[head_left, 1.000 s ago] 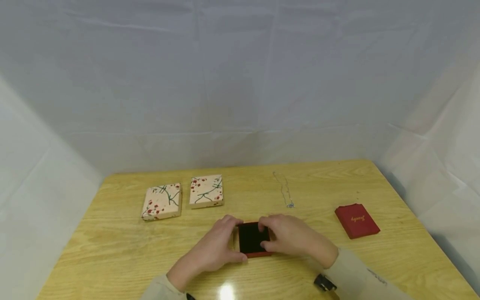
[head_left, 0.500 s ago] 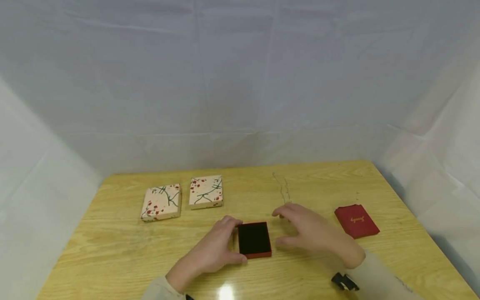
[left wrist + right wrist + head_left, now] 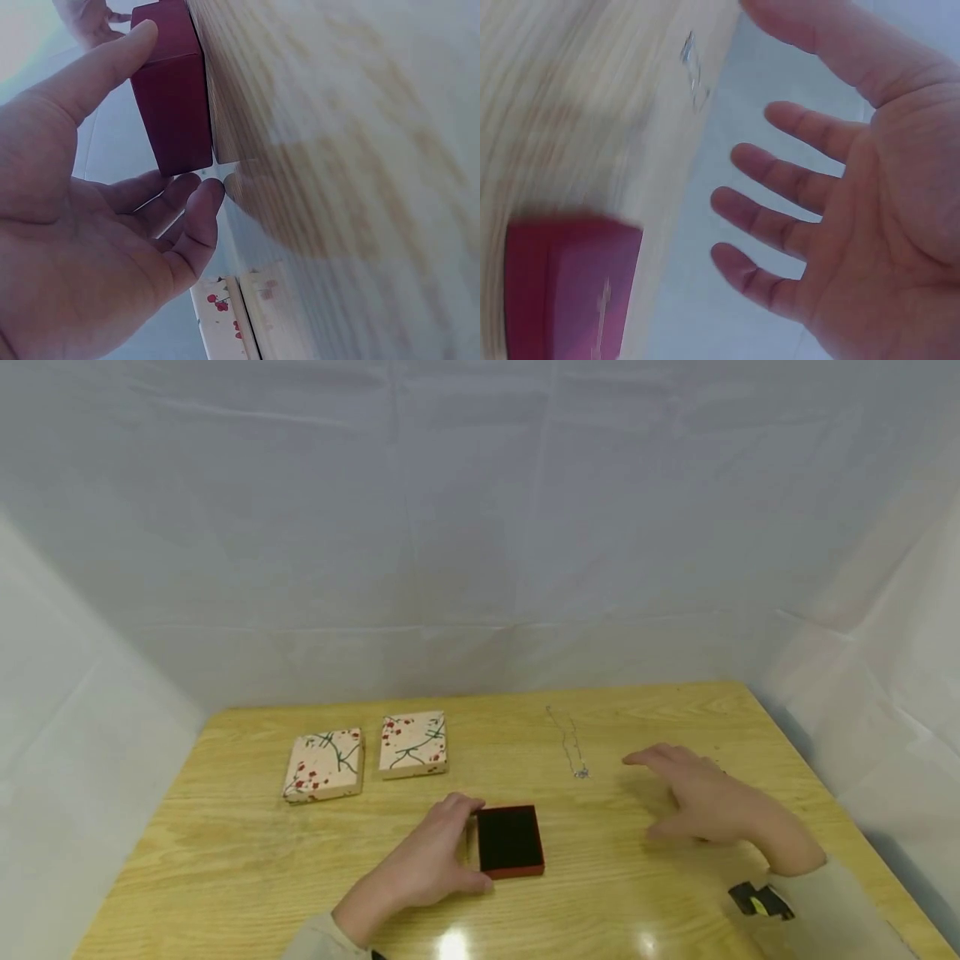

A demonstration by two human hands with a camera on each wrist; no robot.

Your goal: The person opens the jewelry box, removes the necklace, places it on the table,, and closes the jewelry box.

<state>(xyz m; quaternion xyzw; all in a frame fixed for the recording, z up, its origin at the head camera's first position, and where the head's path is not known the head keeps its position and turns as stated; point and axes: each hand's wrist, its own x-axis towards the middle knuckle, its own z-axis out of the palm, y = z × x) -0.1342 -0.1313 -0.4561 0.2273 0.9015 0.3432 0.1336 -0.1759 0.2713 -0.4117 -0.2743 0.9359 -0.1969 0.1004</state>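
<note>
A small red jewellery box base with a black lining lies on the table, its top uncovered. My left hand holds it by the left side, thumb at the near corner and fingers at the far one; in the left wrist view the thumb lies against the red wall. My right hand is over the right part of the table with its fingers spread and nothing in them. It hides the red box lid in the head view, but the right wrist view shows the lid below the fingers, apart from them.
A thin silver necklace with a pendant lies at the back, between the hands. Two cream boxes with red blossom print, one at the far left and one beside it, sit on the wooden table. White cloth walls surround it.
My right hand has left the red box base and swung right, past the necklace, to over the red lid. My left hand has stayed on the base.
</note>
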